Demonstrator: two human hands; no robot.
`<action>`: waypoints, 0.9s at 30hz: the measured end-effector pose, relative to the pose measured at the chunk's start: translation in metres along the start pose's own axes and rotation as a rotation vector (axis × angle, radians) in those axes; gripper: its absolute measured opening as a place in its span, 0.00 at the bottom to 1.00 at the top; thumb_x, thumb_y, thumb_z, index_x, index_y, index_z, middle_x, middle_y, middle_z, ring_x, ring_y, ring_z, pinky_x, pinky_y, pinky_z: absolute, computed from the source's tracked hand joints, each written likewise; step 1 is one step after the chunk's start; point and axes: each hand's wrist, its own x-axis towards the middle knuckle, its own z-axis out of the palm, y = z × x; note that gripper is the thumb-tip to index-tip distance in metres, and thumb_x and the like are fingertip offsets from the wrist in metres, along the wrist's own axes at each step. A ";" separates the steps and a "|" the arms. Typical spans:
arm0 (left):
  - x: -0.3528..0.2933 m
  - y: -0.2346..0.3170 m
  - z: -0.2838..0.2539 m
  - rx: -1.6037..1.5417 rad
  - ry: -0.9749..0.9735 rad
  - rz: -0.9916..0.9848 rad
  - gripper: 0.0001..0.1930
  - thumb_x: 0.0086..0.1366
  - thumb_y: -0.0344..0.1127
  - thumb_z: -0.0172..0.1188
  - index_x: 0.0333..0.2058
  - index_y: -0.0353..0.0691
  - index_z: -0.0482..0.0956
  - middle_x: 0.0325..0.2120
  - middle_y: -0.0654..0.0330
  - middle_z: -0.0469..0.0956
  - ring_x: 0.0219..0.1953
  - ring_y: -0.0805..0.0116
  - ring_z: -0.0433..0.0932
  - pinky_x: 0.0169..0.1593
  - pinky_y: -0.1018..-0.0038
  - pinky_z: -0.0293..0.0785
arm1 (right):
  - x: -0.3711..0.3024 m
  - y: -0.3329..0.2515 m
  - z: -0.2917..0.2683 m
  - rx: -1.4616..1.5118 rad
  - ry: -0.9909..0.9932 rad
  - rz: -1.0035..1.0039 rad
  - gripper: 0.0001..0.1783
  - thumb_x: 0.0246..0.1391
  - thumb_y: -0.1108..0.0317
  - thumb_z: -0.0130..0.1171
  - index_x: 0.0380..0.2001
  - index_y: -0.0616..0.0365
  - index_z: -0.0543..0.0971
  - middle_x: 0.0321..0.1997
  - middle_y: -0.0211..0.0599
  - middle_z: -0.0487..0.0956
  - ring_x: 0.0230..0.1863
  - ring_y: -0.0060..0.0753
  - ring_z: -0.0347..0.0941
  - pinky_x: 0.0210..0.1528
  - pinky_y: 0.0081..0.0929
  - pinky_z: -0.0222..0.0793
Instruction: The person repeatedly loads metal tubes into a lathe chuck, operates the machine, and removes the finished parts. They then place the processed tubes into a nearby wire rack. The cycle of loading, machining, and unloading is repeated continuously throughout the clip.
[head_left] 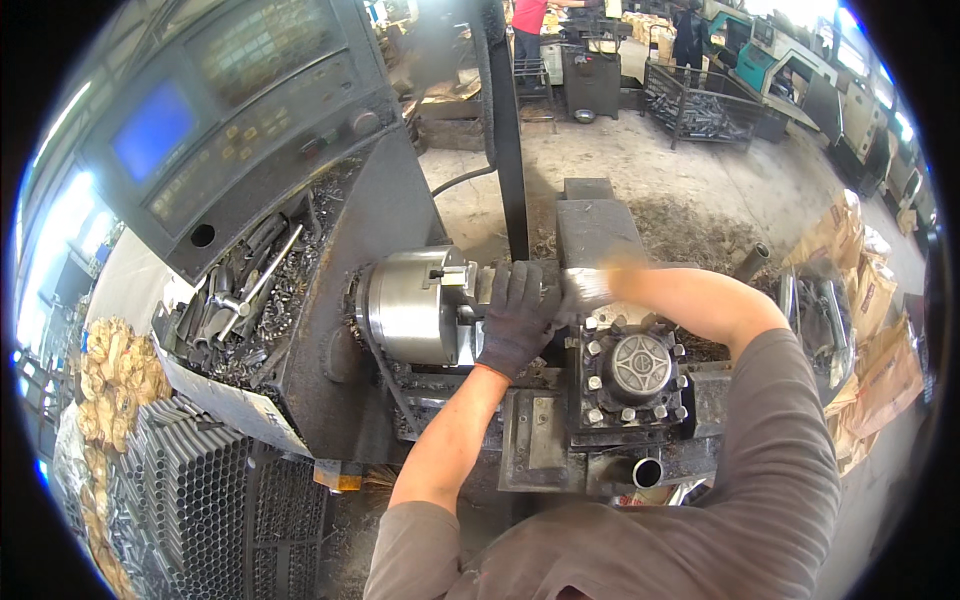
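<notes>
My left hand point(515, 322), in a dark glove, wraps over a dark metal workpiece point(486, 284) just right of the lathe chuck point(412, 305). The chuck is a bright steel cylinder with jaws on its right face. My right hand point(582, 290) reaches in from the right, behind the tool post, and meets the left hand's fingertips. Motion smears its wrist, and its fingers are mostly hidden, so its grip is unclear. Closer to me stands the square tool post point(640, 366), with a round cap and several bolts around it.
At left, the control panel point(240, 115) leans over a tray point(235, 400) with metal chips and a T-handled chuck key point(262, 280). Stacked metal tubes point(190, 490) stand below it. A short tube point(647, 472) projects near my body. Brown paper sacks point(875, 350) lie at right. People work in the background.
</notes>
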 end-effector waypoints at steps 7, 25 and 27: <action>-0.003 -0.002 0.002 -0.016 0.032 0.008 0.26 0.57 0.43 0.67 0.55 0.45 0.77 0.58 0.44 0.73 0.67 0.40 0.68 0.75 0.38 0.58 | 0.019 0.016 -0.016 -0.276 -0.186 0.238 0.22 0.70 0.64 0.58 0.59 0.69 0.80 0.53 0.51 0.86 0.42 0.38 0.86 0.37 0.35 0.83; -0.009 0.003 0.013 0.109 0.043 0.039 0.24 0.57 0.47 0.68 0.53 0.49 0.82 0.57 0.54 0.77 0.66 0.49 0.71 0.75 0.40 0.57 | -0.391 0.105 0.381 0.936 1.098 1.122 0.15 0.56 0.63 0.70 0.44 0.58 0.84 0.27 0.42 0.84 0.22 0.30 0.79 0.27 0.30 0.79; -0.007 0.006 0.006 0.119 0.022 0.058 0.23 0.57 0.46 0.68 0.51 0.47 0.82 0.55 0.53 0.78 0.64 0.50 0.72 0.75 0.41 0.57 | -0.390 0.106 0.423 0.730 1.181 1.270 0.18 0.59 0.61 0.69 0.49 0.57 0.83 0.36 0.42 0.87 0.33 0.29 0.84 0.40 0.32 0.82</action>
